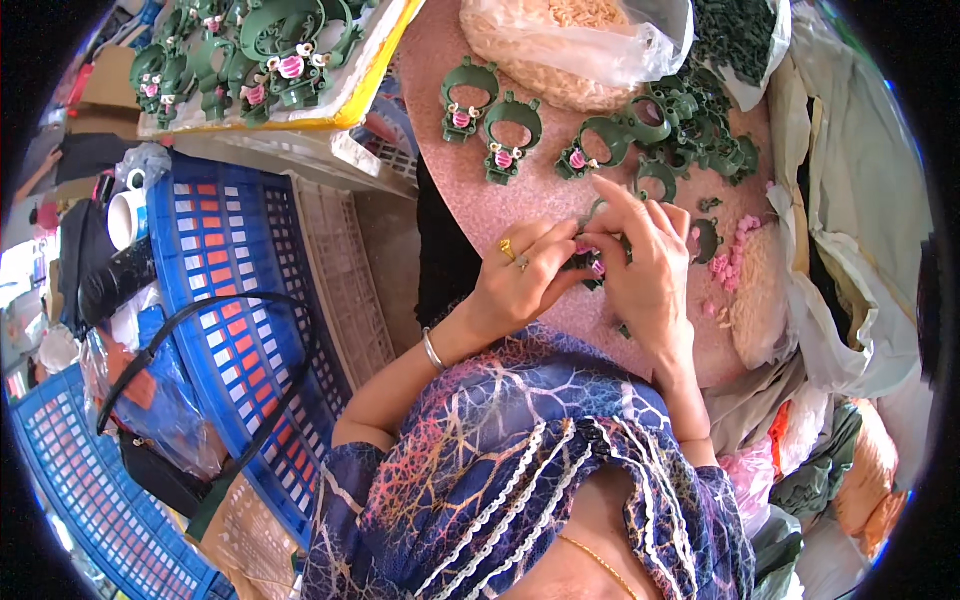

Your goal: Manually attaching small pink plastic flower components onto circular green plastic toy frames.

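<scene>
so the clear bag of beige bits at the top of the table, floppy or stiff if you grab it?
Probably floppy: the clear bag is thin, wrinkled film sagging over its fill. Its open mouth might spill small pieces if tipped. Looks bulky, likely light for its size.

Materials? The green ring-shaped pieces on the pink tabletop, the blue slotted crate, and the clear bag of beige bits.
Green ring-shaped pieces: likely moulded plastic, matte, identical shapes with crisp edges. Blue slotted crate: rigid plastic, slight sheen, regular grid of slots. Clear bag: thin plastic film, glossy and wrinkled; the material of the contents is unclear. Left hand and right hand together pinch one green piece.
</scene>
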Demonstrator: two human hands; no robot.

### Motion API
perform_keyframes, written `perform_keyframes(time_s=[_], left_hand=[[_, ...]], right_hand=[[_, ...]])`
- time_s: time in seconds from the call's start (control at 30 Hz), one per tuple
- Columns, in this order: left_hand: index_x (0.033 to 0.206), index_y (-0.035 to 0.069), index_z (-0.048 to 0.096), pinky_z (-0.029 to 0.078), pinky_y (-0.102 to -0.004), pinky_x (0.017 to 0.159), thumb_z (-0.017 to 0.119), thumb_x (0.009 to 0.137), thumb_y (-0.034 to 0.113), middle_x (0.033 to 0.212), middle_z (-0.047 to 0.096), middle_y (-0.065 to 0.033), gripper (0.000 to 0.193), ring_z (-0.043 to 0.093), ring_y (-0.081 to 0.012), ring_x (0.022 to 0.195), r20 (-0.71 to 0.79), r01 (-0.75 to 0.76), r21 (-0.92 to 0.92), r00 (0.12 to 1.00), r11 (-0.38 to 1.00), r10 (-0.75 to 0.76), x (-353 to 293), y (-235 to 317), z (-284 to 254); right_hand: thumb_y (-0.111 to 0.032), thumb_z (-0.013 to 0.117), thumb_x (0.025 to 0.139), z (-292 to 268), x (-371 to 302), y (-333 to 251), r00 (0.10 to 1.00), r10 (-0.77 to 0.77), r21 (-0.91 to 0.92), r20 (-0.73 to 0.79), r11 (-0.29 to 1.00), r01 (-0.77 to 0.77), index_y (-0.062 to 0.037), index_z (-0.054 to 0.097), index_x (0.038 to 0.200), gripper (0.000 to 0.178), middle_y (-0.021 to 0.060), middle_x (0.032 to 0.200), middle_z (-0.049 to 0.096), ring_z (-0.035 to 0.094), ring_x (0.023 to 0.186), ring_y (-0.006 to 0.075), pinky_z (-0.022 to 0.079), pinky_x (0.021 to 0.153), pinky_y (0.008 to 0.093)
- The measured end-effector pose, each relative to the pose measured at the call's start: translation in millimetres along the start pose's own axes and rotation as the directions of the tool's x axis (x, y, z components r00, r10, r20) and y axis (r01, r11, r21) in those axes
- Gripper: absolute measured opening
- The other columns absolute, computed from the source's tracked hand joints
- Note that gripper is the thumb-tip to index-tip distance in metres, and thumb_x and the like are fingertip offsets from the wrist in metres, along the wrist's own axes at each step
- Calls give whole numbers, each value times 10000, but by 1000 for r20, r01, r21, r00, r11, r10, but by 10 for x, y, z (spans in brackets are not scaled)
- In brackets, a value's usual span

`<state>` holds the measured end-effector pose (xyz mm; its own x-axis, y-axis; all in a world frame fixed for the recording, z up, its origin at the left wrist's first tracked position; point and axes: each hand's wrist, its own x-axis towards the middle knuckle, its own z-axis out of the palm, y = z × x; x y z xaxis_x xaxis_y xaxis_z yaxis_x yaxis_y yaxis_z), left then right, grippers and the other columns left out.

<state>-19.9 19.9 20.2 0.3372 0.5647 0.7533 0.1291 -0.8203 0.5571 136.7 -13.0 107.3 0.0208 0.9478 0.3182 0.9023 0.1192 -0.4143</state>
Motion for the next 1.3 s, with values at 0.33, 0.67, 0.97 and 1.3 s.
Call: perform_keyframes(time_s=[0.33,0.67,0.97,1.3], left_hand=[[1152,11,586,523,-408,760,893,714,291,938,664,-117,604,644,-307,873,-48,217,408,975,887,-217,-184,-165,-149],[1229,44,564,368,-439,1014,837,714,497,1210,634,-121,738,529,-295,1170,-5,190,493,976,849,-216,35,-147,-62],[1370,-14,437,277,-506,1017,818,782,310,1009,651,-153,772,499,-335,1196,118,164,460,963,873,-243,565,-213,253],[1420,-13,365,212,-535,1063,776,755,118,872,674,-113,793,521,-312,1140,149,116,603,955,789,-255,623,-463,494]], right_hand=[[-51,656,888,-31,51,489,962,185,18,-200,983,-185,-78,677,1187,301,43,945,728,649,884,240,438,902,376],[-92,662,851,-25,-2,859,941,261,-89,-213,954,-285,-98,727,1005,166,55,937,741,658,910,259,425,842,396],[-76,638,777,207,180,611,998,49,-203,-42,978,-57,-103,707,864,114,51,814,708,587,886,241,373,866,393],[-38,635,768,266,345,692,977,75,-350,201,937,0,-85,664,818,75,90,807,674,581,910,269,366,884,408]])
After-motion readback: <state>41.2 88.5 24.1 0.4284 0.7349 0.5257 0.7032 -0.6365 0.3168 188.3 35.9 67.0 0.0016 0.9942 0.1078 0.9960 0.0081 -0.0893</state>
